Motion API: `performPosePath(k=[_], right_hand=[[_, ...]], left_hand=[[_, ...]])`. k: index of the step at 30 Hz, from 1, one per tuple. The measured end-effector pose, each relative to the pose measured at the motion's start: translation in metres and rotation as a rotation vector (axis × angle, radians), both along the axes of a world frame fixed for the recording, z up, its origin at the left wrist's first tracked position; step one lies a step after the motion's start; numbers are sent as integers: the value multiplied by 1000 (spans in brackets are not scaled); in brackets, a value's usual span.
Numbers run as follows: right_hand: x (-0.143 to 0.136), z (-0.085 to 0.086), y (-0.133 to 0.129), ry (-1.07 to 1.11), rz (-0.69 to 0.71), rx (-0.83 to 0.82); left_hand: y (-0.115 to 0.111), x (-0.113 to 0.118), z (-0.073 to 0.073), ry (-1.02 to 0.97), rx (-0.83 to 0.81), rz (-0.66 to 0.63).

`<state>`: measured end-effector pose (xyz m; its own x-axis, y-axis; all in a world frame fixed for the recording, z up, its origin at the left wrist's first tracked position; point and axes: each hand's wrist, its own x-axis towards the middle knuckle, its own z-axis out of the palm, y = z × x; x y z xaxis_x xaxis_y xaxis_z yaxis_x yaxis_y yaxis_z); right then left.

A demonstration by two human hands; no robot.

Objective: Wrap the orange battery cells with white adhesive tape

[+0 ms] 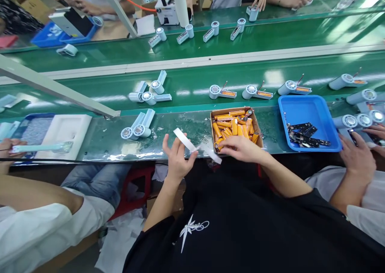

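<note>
1. Here's a white foam tray (66,134), left along the table's (100,138) near edge.
2. Below that edge, a red stool (124,204), white sheets (120,241) beside it!
3. Over at the far edge, a white device (166,15), paper (145,25) just left.

Scene viewed from the wearer's head, camera faced forward and down, left hand (178,157) and right hand (243,148) framed close at mid-view, black shirt (240,221) seen steeply from above, green conveyor belt (189,80) viewed crosswise beyond.
</note>
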<state>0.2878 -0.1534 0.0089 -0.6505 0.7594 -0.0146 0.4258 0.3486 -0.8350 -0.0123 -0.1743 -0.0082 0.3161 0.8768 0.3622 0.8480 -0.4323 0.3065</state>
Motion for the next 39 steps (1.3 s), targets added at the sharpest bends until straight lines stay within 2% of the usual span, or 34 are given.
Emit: performPosePath(k=[1, 3, 5, 7, 9, 11, 13, 14, 17, 22, 26, 28, 30, 33, 36, 38, 39], right_hand=[[1, -5, 8, -51, -64, 82], [-2, -13, 22, -165, -57, 172], [-7, -20, 31, -204, 16, 165], [-10, -22, 37, -112, -7, 91], [-9, -23, 39, 115, -180, -40], [-5, -23, 38, 386, -429, -157], [-1, -23, 32, 593, -602, -188], [1, -22, 28, 655, -636, -162], [5, -18, 14, 706, -573, 27], [9, -8, -2, 587, -424, 439], [8, -7, -7, 577, -442, 510], [6, -10, -13, 558, -431, 462], [4, -15, -21, 556, -399, 332], [3, -21, -30, 648, -373, -29], [5, -22, -27, 651, -429, -396], [8, -17, -17, 547, -408, -541], [11, -12, -10, 477, -355, -575]], left_hand=[[-3, 3, 0, -8, -15, -42], [-8, 11, 2, -9, -61, -111], [-10, 18, 4, 10, -95, -113], [-11, 22, 5, 3, -87, -85], [-10, 23, 5, -45, -60, -96], [-9, 25, 6, -101, -42, -167], [-9, 27, 9, -145, -42, -278], [-9, 29, 12, -163, -43, -335], [-11, 36, 21, -186, -48, -463], [-13, 40, 28, -129, -74, -545], [-13, 38, 25, -49, -89, -542], [-13, 37, 25, 17, -93, -549], [-12, 36, 28, 91, -84, -558], [-5, 33, 35, 193, -36, -584], [8, 31, 43, 288, 37, -655], [19, 31, 49, 345, 65, -724], [25, 32, 52, 369, 66, -762]])
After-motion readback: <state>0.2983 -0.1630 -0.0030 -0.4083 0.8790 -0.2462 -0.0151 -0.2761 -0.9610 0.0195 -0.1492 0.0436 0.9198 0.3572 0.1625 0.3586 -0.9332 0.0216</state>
